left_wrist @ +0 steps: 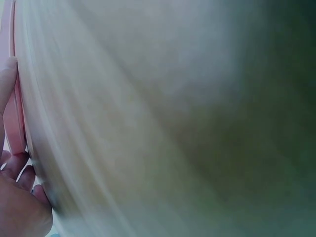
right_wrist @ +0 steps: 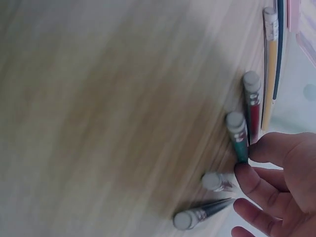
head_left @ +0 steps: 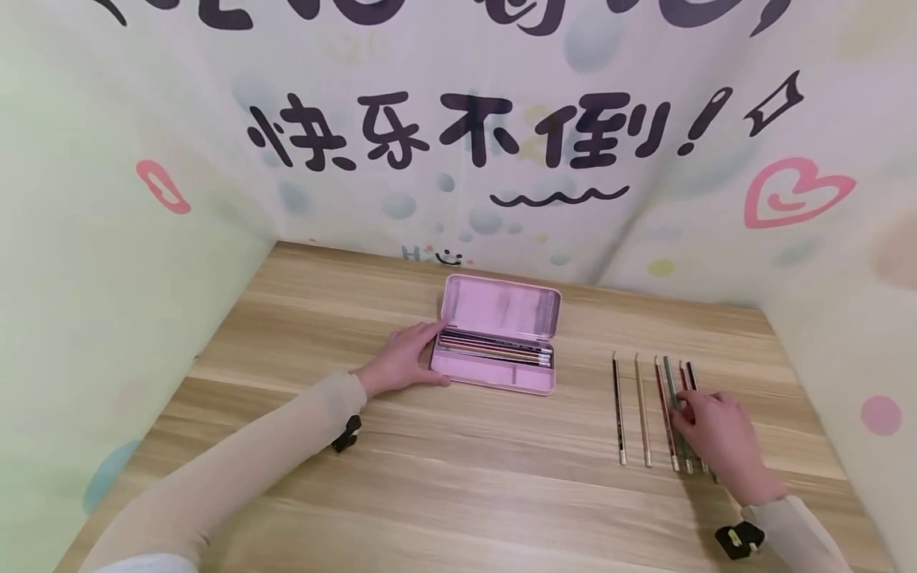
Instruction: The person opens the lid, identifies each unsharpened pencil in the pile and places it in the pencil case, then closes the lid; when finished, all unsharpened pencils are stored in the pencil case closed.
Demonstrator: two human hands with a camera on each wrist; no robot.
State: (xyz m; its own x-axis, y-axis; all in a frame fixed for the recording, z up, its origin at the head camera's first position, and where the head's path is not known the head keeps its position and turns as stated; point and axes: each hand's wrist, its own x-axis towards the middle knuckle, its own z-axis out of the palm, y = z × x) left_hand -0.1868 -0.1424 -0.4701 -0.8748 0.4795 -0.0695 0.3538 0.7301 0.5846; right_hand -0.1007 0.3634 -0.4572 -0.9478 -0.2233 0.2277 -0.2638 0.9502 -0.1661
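A pink pencil case [head_left: 469, 368] lies open on the table with its lid raised at the back; several pencils [head_left: 494, 348] fill its rear compartment. Steadying its left end, my left hand [head_left: 401, 360] holds the case between spread thumb and fingers. Off to the right, my right hand [head_left: 719, 434] pinches a green pencil [right_wrist: 240, 143] by thumb and index finger, within a row of loose pencils. Left of that hand lie a dark pencil [head_left: 618, 410], a yellow pencil [head_left: 643, 414] and a red pencil [head_left: 667, 418]. More pencils are partly hidden under the hand.
The wood-grain table [head_left: 458, 477] meets a printed cloth backdrop [head_left: 458, 215] behind the case, and cloth also rises on both sides. In the case, a front compartment runs along the near side with a small divider [head_left: 514, 374].
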